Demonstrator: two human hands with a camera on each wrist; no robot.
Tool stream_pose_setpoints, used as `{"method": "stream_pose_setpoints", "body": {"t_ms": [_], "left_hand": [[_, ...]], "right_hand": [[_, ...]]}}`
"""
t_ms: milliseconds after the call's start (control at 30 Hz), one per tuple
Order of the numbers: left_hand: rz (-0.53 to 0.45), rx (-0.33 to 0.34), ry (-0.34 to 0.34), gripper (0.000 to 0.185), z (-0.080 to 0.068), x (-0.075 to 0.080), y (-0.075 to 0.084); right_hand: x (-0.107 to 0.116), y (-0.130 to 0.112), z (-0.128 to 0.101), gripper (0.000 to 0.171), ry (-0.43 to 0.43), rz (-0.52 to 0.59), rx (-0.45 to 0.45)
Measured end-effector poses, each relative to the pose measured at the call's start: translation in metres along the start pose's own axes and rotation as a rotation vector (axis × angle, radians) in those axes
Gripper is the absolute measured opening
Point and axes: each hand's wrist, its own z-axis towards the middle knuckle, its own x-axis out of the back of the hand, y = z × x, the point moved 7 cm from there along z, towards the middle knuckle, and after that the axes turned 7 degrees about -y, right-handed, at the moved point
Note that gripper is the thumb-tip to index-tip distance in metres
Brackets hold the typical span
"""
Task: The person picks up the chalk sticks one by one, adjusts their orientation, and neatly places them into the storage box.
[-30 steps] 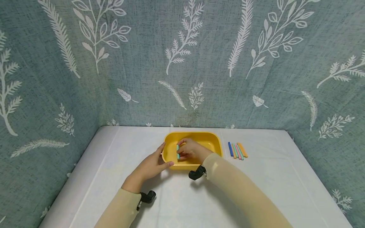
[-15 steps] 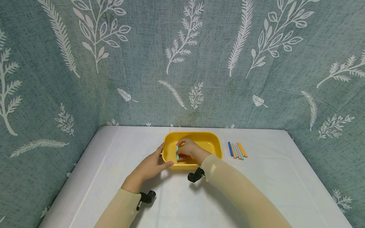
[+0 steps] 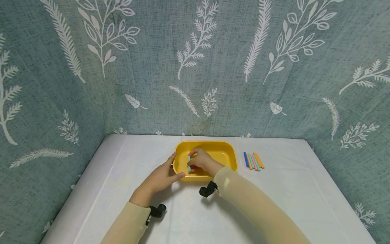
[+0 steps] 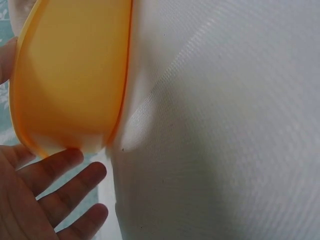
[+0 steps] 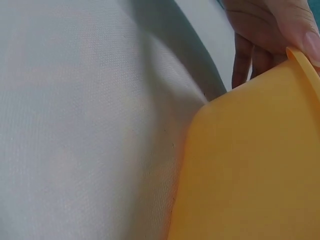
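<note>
- Tray, yellow with rounded corners, sits at the far middle of the white-covered table.
- Mint-green stick is inside the tray, toward its left end, pointing from near to far; whether it touches the tray floor cannot be told.
- Right hand reaches over the tray's near side, its fingers pinching the mint-green stick.
- Left hand rests against the tray's near left corner, thumb on the near rim. In the left wrist view its fingers are spread and fairly straight, against or just beside the tray's end.
- Row of coloured sticks, blue at its left, orange at its right, pink and mint between, lies side by side on the table, right of the tray and apart from it.
- Pale long sleeves cover both arms; each wrist carries a small black camera.
- Green-grey fabric with white leaf prints stands behind the table and along both sides.
</note>
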Motion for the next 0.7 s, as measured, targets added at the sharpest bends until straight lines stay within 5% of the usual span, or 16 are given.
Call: {"method": "stream_pose_setpoints", "body": {"t_ms": [700], "left_hand": [[0.0, 0.005, 0.006, 0.098, 0.0017, 0.0, -0.0013]], "right_hand": [[0.0062, 0.0044, 0.003, 0.02, -0.036, 0.11, -0.01]]}}
